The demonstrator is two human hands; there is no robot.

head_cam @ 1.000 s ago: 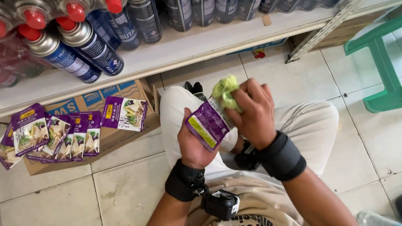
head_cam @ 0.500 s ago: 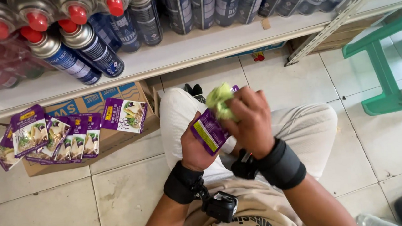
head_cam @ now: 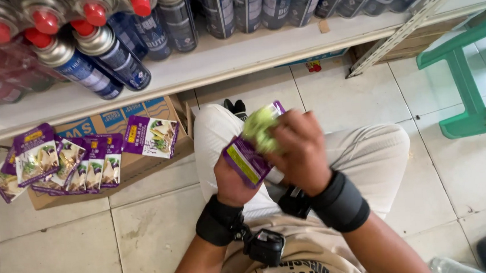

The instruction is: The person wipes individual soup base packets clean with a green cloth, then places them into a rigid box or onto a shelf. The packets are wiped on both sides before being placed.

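Head view, left hand (head_cam: 232,180) fingers clamped on purple pouch (head_cam: 245,159), right hand (head_cam: 299,149) fingers pressing green cloth (head_cam: 260,130) onto it

Purple pouch (head_cam: 245,160) – tilted, green cloth (head_cam: 259,130) against it.

Both hands bare, no gloves or sleeves. Black padded wristband on left wrist (head_cam: 219,220), with a small black box-shaped device (head_cam: 267,246) hanging off it on a short strap. Wider black wristband on right wrist (head_cam: 339,201), black strap piece beside it. Light beige trousers (head_cam: 371,155). Tan shirt (head_cam: 299,265), dark printed lettering across the chest.
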